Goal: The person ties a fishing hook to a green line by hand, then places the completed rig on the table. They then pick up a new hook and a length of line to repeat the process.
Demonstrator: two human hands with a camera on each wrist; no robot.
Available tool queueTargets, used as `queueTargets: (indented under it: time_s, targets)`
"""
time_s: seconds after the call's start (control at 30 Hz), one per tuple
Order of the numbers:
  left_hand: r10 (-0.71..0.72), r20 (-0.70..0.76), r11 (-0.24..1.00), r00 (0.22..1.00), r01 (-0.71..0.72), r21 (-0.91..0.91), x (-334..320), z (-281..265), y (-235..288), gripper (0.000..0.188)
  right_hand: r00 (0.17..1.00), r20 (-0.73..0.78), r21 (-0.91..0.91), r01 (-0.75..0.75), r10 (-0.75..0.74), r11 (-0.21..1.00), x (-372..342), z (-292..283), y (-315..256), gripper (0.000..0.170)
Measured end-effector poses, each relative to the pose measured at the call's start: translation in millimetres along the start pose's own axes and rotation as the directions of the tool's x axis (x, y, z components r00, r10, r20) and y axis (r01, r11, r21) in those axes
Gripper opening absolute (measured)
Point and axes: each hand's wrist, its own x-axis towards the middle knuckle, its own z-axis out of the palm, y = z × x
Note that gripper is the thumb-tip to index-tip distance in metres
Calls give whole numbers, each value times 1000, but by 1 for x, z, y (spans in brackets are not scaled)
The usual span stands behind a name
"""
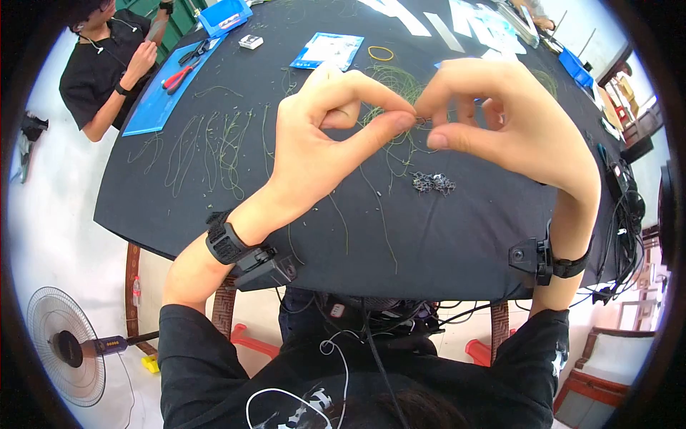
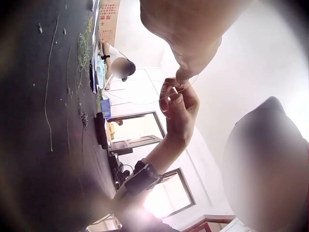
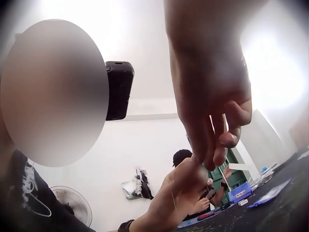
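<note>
My left hand (image 1: pixel 314 132) is raised over the table, pinching a thin green line (image 2: pixel 137 103) between thumb and index fingertip. A tiny piece at the fingertips is mostly hidden. Facing it, my right hand (image 1: pixel 511 121) has its fingers curled at the same spot, index fingertip right at the left fingertips and thumb slightly lower. In the left wrist view the line loops out beside the right hand's fingers. Below the hands lie a tangle of green line (image 1: pixel 400 86) and a small heap of dark metal pieces (image 1: pixel 433 183).
Cut lengths of line (image 1: pixel 221 154) lie across the black table (image 1: pixel 457 250). Farther back are a blue-white packet (image 1: pixel 329 50), a yellow rubber band (image 1: pixel 381 53), and red-handled pliers (image 1: pixel 175 80) on a blue board (image 1: pixel 153 107). Another person (image 1: pixel 100 71) is at the far left.
</note>
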Motion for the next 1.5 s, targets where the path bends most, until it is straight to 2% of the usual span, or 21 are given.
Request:
queueTargets:
  time_s: [0.1, 0.27, 0.37, 0.43, 0.47, 0.53, 0.57, 0.63, 0.67, 0.73, 0.9, 0.97, 1.07, 1.2, 1.3, 1.37, 1.5]
  targets:
    - [-73, -59, 997, 996, 71, -32, 0, 1, 2, 11, 998, -16, 73, -58, 60, 996, 4, 7, 3, 9]
    - [-74, -103, 997, 992, 70, -43, 1, -1, 0, 10, 996, -14, 72, -86, 87, 994, 11, 3, -1, 8]
    - [-84, -137, 995, 987, 76, -62, 2, 1, -4, 10, 991, -4, 148, -130, 132, 980, 12, 4, -2, 9]
    - [-76, -170, 996, 982, 68, -53, 3, -1, -7, 10, 974, -33, 300, -202, 222, 932, 15, 8, -2, 9]
    - [-68, -165, 997, 984, 62, -46, 2, -2, -7, 9, 979, -33, 310, -180, 200, 934, 16, 9, -3, 9]
    - [-76, -172, 996, 982, 69, -48, 0, 0, -5, 8, 938, 11, 380, -323, 345, 867, 13, 8, -2, 10]
    - [-58, -180, 998, 982, 51, -44, 1, 0, -6, 11, 951, 15, 394, -290, 309, 872, 14, 10, -3, 10]
    - [6, -197, 1000, 980, -5, 5, 0, 1, -8, 12, 962, -79, 387, -212, 261, 897, 16, 13, -4, 12]
    - [-11, -193, 1000, 981, 9, -10, 0, 1, -7, 12, 970, -73, 402, -182, 230, 898, 17, 14, -4, 12]
    - [8, -193, 1000, 981, -14, -28, 0, 1, -7, 12, 931, -93, 414, -286, 353, 864, 16, 12, -7, 13]
    - [48, -231, 998, 972, -57, -35, 0, 6, -10, 10, 934, -85, 382, -291, 347, 877, 15, 11, -8, 13]
    - [-67, -214, 994, 974, 46, -100, 0, 4, -6, 10, 930, -117, 382, -280, 347, 881, 15, 12, -10, 13]
    - [-75, -199, 994, 977, 57, -93, -1, 2, -7, 11, 946, -104, 373, -250, 308, 893, 17, 14, -8, 13]
    - [-73, -186, 987, 980, 44, -153, -1, 4, -10, 10, 939, -109, 375, -265, 327, 888, 17, 17, -5, 12]
    - [-90, -158, 983, 983, 62, -174, -1, 5, -9, 9, 937, -157, 331, -248, 312, 911, 16, 18, -6, 10]
    - [-111, -141, 985, 984, 90, -149, -1, 3, -9, 8, 956, -186, 213, -186, 226, 959, 16, 17, -9, 9]
    - [-215, -139, 960, 967, 183, -212, -1, 7, -4, 8, 951, -202, 190, -196, 234, 962, 13, 19, -7, 7]
